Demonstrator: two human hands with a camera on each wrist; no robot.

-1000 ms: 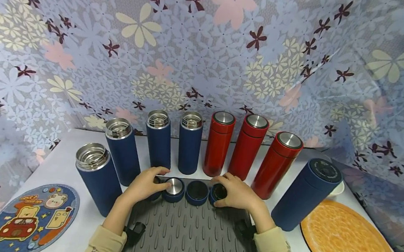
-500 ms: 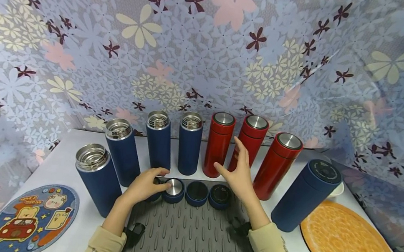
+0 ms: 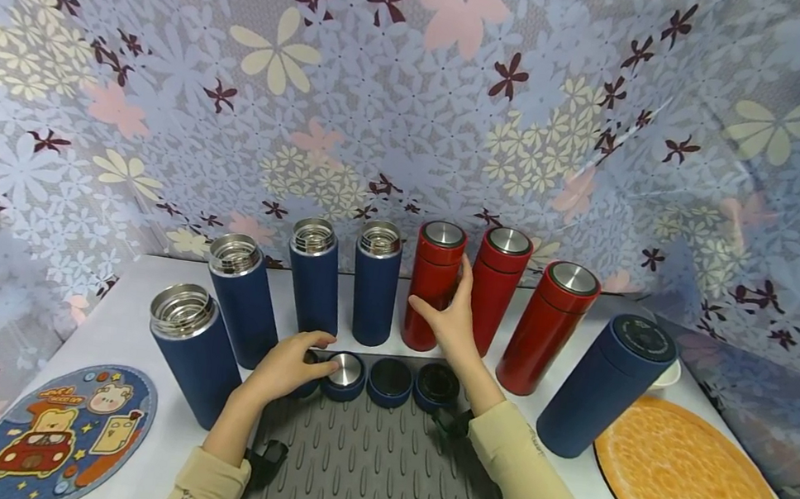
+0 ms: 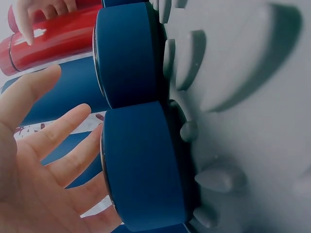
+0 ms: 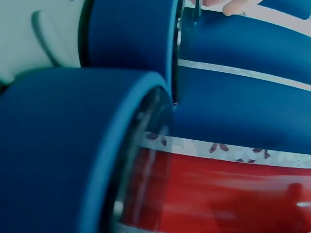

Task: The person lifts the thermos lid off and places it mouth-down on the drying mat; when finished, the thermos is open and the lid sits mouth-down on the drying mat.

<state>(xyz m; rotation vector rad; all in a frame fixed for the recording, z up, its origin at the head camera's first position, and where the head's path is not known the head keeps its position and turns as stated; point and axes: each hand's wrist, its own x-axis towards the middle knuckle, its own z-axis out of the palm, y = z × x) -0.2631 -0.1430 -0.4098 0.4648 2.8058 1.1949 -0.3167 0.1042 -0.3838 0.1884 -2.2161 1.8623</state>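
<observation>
Our right hand (image 3: 453,321), fingers spread, is at the leftmost red flask (image 3: 434,280); we cannot confirm contact. Our left hand (image 3: 290,367), loosely extended, holds nothing beside the steel-topped blue lid (image 3: 349,375).

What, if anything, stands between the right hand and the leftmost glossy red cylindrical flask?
Nothing visible: the right hand is right at the leftmost glossy red cylindrical flask, though contact is unclear. The middle glossy red cylindrical flask stands close on its right and might crowd the grip.
</observation>
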